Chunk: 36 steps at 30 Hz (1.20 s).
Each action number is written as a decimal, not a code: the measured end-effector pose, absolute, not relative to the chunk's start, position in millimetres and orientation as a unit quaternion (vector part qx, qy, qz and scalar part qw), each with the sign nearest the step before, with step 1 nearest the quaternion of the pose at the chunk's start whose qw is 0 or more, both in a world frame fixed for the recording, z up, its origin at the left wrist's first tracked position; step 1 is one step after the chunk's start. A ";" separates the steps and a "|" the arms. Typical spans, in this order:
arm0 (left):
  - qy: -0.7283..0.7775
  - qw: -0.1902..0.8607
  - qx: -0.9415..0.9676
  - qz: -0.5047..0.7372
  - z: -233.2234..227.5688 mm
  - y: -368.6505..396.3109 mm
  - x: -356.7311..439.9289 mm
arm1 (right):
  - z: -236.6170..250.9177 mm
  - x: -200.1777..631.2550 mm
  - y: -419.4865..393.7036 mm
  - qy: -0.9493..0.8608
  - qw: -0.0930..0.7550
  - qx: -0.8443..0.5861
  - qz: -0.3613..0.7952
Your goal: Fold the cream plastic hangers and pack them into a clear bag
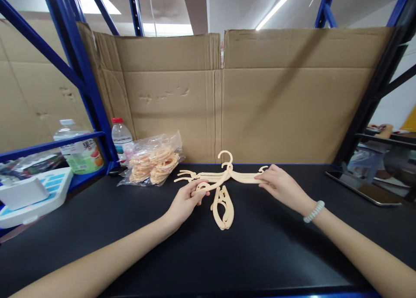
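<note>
A cream plastic folding hanger (229, 168) is spread wide between my two hands, its hook pointing up. My left hand (188, 201) pinches the end of its left arm. The end of the right arm is between the fingers of my right hand (282, 184), which wears a pale beaded bracelet (313, 211) at the wrist. Just behind it, other unfolded hangers (186, 175) lie on the black table, partly covered by the one I hold. A folded hanger (223, 211) lies flat on the table in front, between my hands.
A clear bag of folded hangers (154, 163) sits at the back left, beside a red-capped bottle (121, 137). Further left are a large juice bottle (79, 148) and a white-and-blue device (48, 194). A phone (362, 188) lies at right. Cardboard (292, 103) walls the back.
</note>
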<state>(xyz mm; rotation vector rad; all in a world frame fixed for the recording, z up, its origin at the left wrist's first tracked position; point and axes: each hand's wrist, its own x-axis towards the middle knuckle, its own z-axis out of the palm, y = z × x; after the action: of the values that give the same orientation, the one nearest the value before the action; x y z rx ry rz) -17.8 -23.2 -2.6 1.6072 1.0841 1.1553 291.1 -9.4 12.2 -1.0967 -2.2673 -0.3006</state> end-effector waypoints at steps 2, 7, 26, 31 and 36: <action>0.432 0.429 0.643 0.465 -2.3 -23.1 -17.2 | 12.7 288.4 -13.9 -0.825 0.273 -0.453 -0.199; 0.422 0.430 0.647 0.468 -1.6 -23.4 -16.3 | 10.1 277.8 -23.3 -0.769 0.175 -0.521 -0.327; 0.407 0.434 0.643 0.482 -0.9 -26.0 -15.3 | 9.7 276.5 -14.1 -0.744 0.449 -0.472 0.146; 0.410 0.477 0.584 0.514 -3.0 -25.7 -15.6 | 13.0 277.7 -12.6 -0.723 0.459 -0.452 0.251; 0.393 0.502 0.507 0.580 -4.6 -24.3 -16.3 | 15.4 274.9 -16.3 -0.666 0.498 -0.412 0.372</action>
<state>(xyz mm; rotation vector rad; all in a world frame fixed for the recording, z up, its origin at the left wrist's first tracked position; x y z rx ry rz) -16.3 -24.3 -4.6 1.2258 0.9509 1.4012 274.9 -16.3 15.4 -0.9963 -1.6125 0.8996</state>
